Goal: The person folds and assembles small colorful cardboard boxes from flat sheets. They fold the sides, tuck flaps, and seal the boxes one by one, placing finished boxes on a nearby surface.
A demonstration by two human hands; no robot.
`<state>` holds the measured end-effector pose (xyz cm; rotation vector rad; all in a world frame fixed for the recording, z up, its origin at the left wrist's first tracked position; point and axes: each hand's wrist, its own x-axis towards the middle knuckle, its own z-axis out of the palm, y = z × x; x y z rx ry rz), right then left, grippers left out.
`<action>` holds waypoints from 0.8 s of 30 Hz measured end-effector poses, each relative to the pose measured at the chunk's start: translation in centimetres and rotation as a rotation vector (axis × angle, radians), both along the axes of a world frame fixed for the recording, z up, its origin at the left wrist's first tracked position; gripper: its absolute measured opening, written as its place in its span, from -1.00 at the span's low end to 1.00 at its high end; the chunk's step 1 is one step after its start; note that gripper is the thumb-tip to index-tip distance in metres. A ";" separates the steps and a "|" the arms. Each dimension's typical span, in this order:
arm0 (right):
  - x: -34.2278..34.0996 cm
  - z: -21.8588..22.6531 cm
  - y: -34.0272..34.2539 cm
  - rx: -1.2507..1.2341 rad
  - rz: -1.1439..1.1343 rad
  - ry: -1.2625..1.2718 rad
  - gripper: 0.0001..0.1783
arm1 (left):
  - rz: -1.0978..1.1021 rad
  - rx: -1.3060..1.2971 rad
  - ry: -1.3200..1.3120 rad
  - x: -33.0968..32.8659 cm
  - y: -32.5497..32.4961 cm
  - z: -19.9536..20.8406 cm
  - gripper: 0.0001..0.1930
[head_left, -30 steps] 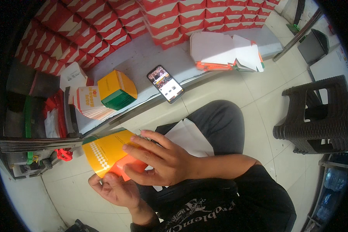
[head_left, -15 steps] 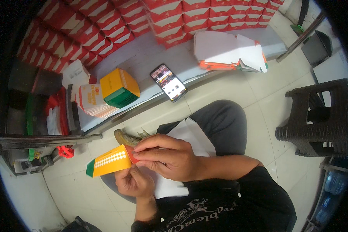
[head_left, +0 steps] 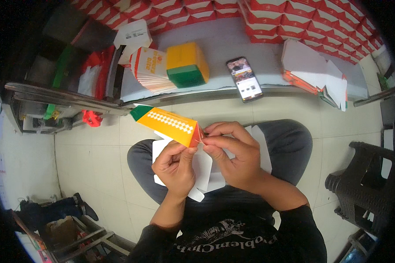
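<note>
From where I stand, the carton (head_left: 169, 125) is up in the air over the person's crossed legs (head_left: 289, 142), yellow along its side, with a row of white diamonds, a green end pointing away to the left and an orange-red end near the fingers. The left hand (head_left: 174, 168) is mostly closed, fingers curled under and thumb laid along the near corner, gripping the carton by the edge of its orange-red end. The right hand (head_left: 235, 151) is half curled, its thumb and fingertips drawn together in a pinch on the edge of that same end; just what the hidden fingertips do, I can't tell. White card (head_left: 202, 168) lies on the lap below both hands. Past the knees runs a grey bench (head_left: 197, 35), where a phone (head_left: 244, 79) lies with its screen lit, its near end at the bench's front edge. Left of it a yellow and green box (head_left: 186, 65) sits beside a fanned stack of sleeves (head_left: 151, 65); to its right are flat blanks (head_left: 307, 68), and red-and-white boxes (head_left: 311, 17) rise in rows behind
</note>
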<state>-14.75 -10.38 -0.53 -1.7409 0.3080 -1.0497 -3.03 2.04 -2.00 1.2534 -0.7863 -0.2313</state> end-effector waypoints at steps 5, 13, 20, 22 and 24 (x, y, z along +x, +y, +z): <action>0.1 -0.1 0.1 -0.006 0.004 0.032 -0.83 | -0.013 -0.021 0.024 0.1 -0.3 -0.3 -0.86; 0.3 -0.7 0.2 0.008 -0.009 0.037 -0.84 | -0.013 -0.016 0.017 0.0 -0.6 -1.1 -0.87; 0.6 -1.7 0.4 -0.069 -0.145 0.015 -0.78 | -0.070 0.040 0.119 -1.7 0.0 -2.7 -0.67; 0.7 -2.0 0.3 -0.110 -0.195 -0.013 -0.76 | -0.115 -0.045 0.128 -2.9 -0.4 -3.1 -0.60; 0.9 -2.1 0.7 -0.095 -0.209 -0.032 -0.75 | -0.109 -0.049 0.126 -3.8 -0.3 -3.0 -0.56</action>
